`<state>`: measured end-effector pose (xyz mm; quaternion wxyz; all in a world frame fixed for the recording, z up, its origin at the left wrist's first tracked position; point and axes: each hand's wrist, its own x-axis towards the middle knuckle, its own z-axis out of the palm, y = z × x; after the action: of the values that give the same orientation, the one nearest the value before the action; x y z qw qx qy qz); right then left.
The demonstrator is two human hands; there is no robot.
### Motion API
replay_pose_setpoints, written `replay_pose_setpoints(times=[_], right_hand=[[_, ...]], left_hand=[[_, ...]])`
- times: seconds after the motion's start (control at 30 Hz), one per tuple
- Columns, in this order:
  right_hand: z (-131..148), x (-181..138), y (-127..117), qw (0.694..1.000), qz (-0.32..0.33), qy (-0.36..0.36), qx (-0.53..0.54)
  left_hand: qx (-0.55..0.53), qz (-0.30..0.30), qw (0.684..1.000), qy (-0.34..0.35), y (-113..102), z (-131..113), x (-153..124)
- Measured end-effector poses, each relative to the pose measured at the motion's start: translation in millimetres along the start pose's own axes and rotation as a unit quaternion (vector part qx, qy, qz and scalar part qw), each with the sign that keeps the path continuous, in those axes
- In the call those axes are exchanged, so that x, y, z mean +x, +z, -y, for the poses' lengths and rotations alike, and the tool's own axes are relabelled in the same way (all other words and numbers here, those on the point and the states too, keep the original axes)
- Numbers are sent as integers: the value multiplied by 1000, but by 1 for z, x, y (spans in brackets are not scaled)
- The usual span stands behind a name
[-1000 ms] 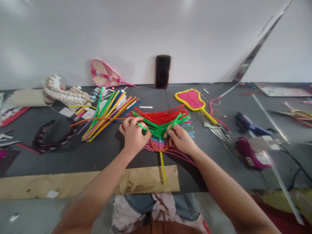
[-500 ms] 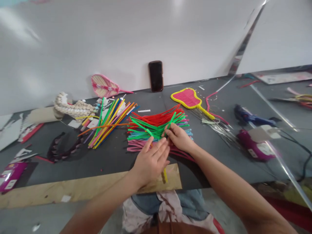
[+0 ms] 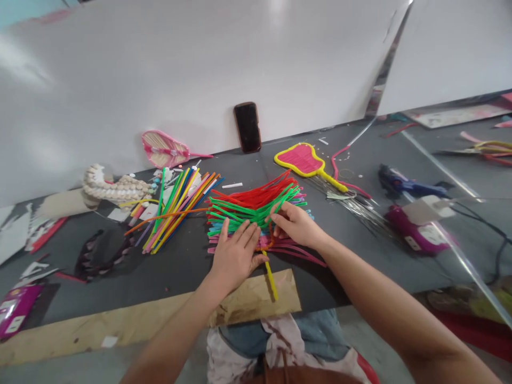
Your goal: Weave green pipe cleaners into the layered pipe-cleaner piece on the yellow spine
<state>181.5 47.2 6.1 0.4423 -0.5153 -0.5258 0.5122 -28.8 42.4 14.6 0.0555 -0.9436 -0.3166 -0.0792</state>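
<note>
A fan-shaped bundle of pipe cleaners (image 3: pixel 256 205), red on top, green in the middle and pink below, lies on the dark table with a yellow stem (image 3: pixel 271 277) pointing toward me. My left hand (image 3: pixel 236 255) lies flat on its lower left part, fingers stretched out. My right hand (image 3: pixel 294 224) rests on the right side, with the fingers pinching green strands near an orange loop.
A heap of coloured sticks (image 3: pixel 180 205) lies to the left. Behind are a yellow-rimmed pink fan (image 3: pixel 302 160), a pink racket shape (image 3: pixel 164 149) and a phone (image 3: pixel 247 127) leaning on the wall. Glue guns (image 3: pixel 412 232) with cables sit at the right. Bare wood (image 3: pixel 120 320) edges the table.
My left hand let go of the green strands, swung down and now lies flat on the bundle. The right hand stayed on the right side. The view shifted to the right.
</note>
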Motion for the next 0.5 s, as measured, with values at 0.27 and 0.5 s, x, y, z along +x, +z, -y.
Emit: replay_pose_setpoints(times=[0.27,0.5], right_hand=[[21,-22,-10,855,-245,-331,-315],[0,-23,32,769,18,-319,-554]], left_hand=[[-7,0,1000,-23,5,-3,-2],[-39,-7,998,-41,6,-5,-3]])
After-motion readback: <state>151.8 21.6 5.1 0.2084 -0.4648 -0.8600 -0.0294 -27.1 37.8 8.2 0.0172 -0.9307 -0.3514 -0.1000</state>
